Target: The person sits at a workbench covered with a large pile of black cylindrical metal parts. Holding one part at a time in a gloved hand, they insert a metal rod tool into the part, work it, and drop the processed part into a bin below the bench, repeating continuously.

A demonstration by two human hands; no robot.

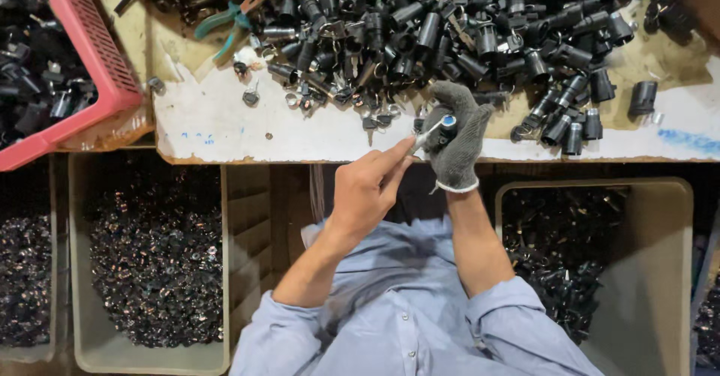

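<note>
The bare left hand (367, 188) pinches a thin metal tool (426, 134); the gloved right hand (456, 139) curls its fingers around a small black part (444, 130), near the tabletop (225, 121) pile (450, 31).

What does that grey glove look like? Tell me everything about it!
The grey glove looks knitted, with a pale rim at the wrist. It covers the right hand at the table edge, fingers curled round a small black part with a blue tip. The bare left hand pushes a thin silvery piece into that part.
</note>
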